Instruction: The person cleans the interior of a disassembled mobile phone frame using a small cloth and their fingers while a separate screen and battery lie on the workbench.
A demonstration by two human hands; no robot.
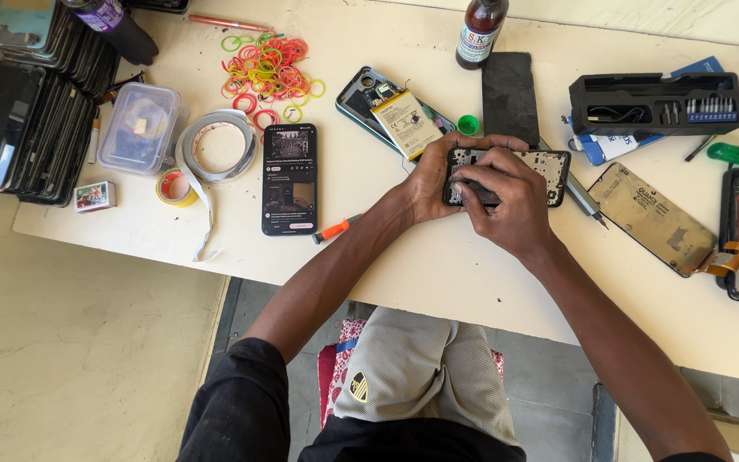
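Note:
Both hands meet over an opened black phone frame (549,167) lying on the cream table (438,265). My left hand (431,180) grips the frame's left end. My right hand (506,201) presses its fingers onto the frame's middle, covering much of it. Just behind lie an opened teal phone with a yellow battery (397,115) and a small green cap (468,125). A screwdriver (586,204) rests beside the frame on the right.
A lit phone (290,178) and an orange-handled tool (335,229) lie left of the hands. Tape rolls (215,147), rubber bands (265,70), a plastic box (138,128), stacked phones (19,124), a brown bottle (479,32), a black pad (509,96), a bit case (656,103) and phone parts (656,218) crowd the table.

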